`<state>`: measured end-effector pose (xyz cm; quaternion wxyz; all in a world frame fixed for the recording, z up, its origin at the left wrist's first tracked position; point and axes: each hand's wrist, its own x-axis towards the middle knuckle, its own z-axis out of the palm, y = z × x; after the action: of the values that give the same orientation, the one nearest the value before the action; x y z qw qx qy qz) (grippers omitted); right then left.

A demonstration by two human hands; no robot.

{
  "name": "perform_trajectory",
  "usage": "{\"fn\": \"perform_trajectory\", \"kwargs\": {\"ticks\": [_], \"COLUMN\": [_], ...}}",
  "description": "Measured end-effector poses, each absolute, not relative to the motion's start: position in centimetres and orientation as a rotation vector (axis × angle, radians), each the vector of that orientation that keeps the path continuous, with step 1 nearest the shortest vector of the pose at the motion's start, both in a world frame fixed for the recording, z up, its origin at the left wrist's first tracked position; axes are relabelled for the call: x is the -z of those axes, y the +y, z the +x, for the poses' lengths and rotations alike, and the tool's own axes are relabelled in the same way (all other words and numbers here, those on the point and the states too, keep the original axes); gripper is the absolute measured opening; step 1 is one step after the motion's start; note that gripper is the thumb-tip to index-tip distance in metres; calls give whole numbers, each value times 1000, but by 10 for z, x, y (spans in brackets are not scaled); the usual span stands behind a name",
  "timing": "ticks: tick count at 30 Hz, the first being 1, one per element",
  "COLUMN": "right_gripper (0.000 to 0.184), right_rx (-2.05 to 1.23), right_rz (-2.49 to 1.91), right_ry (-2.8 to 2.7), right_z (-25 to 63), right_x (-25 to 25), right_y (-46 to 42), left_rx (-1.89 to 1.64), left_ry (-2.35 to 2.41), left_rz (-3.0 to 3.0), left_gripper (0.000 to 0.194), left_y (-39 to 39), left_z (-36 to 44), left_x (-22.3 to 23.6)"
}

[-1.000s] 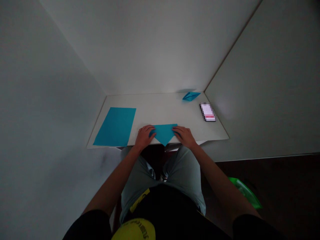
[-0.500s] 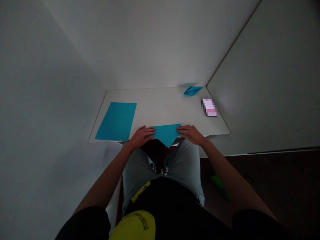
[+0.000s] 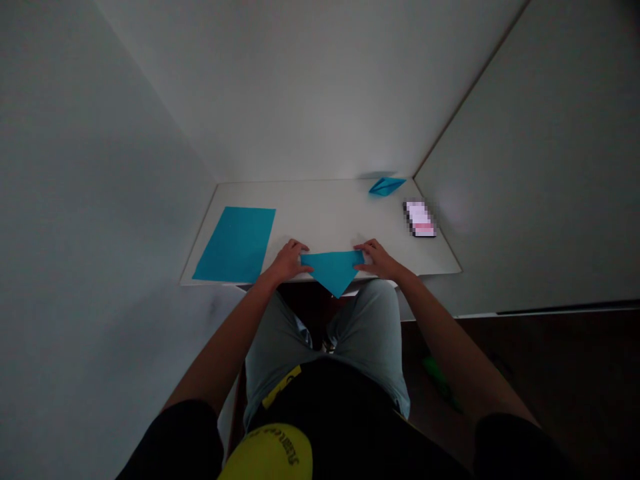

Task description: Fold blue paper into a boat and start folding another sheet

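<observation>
A blue paper folded into a downward-pointing triangle (image 3: 333, 269) lies at the near edge of the white table (image 3: 325, 213), its tip hanging over the edge. My left hand (image 3: 289, 261) holds its left corner and my right hand (image 3: 379, 259) holds its right corner, fingers pinched on the top edge. I sit with my knees under the table.
A flat blue sheet (image 3: 235, 243) lies at the table's left. A small folded blue paper shape (image 3: 386, 186) sits at the far right corner, with a phone (image 3: 419, 219) just in front of it. White walls close in on three sides. A green object (image 3: 440, 380) lies on the dark floor at right.
Both hands have shifted from lying flat beside the triangle to gripping its top corners. The view has moved slightly; the triangle's tip sticks further over the table edge.
</observation>
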<state>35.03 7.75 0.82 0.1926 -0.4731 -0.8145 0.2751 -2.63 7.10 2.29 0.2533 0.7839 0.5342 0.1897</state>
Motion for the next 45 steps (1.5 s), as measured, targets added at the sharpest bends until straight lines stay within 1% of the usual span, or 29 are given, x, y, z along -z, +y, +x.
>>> {"fn": "perform_trajectory", "kwargs": {"ticks": [3,6,8,11,14,16,20,25,27,29,32,33,34,37,40,41,43,45], "right_gripper": [55,48,50,57,64,61,51,35,28,20,7,8,13,22,27,27,22,14], "right_rx": [-880,-902,-936,-1042,-1090,-1043,-939,-950,-963,-934,-753,-677,-608,-435,-328,-313,-319,-377], "right_rz": [-1321,-1322,-1345,-1387,-1366,-1360,-1391,-1444,-1392,-1298,-1149,-1114,-1092,-1095,-1155,-1175,-1202,-1211], "right_ry": [-2281,-2292,-2285,-2267,-2272,-2281,-2280,-2282,-2274,-2259,-2225,-2217,-2220,-2270,-2301,-2300,-2283,-2238], "right_z": [351,349,347,346,346,346,344,341,341,341,346,348,350,354,353,352,349,345], "right_x": [-9,-13,-16,-20,-22,-22,-18,-18,-18,-16,-10,-7,-4,2,4,3,3,3], "right_y": [89,94,93,89,83,80,83,89,88,81,64,57,49,26,10,7,4,2], "left_rx": [-440,-357,-332,-331,-373,-398,-360,-289,-277,-297,-420,-476,-532,-671,-754,-766,-783,-808], "left_ry": [1495,1555,1573,1560,1527,1526,1577,1641,1624,1585,1507,1488,1478,1474,1395,1354,1290,1269], "left_rz": [2090,2073,2065,2026,1938,1890,1892,1917,1938,1967,2037,2076,2121,2265,2401,2437,2467,2436], "left_gripper": [55,48,45,43,48,52,50,50,44,31,17,16,18,32,39,41,40,31], "left_y": [75,76,74,70,65,63,65,68,67,62,47,41,34,13,-4,-7,-11,-11], "left_z": [-23,-19,-16,-15,-15,-16,-16,-16,-15,-15,-15,-15,-16,-18,-23,-25,-27,-27], "left_x": [-26,-32,-36,-39,-39,-37,-35,-37,-39,-41,-39,-36,-33,-19,-7,-5,-2,-2]}}
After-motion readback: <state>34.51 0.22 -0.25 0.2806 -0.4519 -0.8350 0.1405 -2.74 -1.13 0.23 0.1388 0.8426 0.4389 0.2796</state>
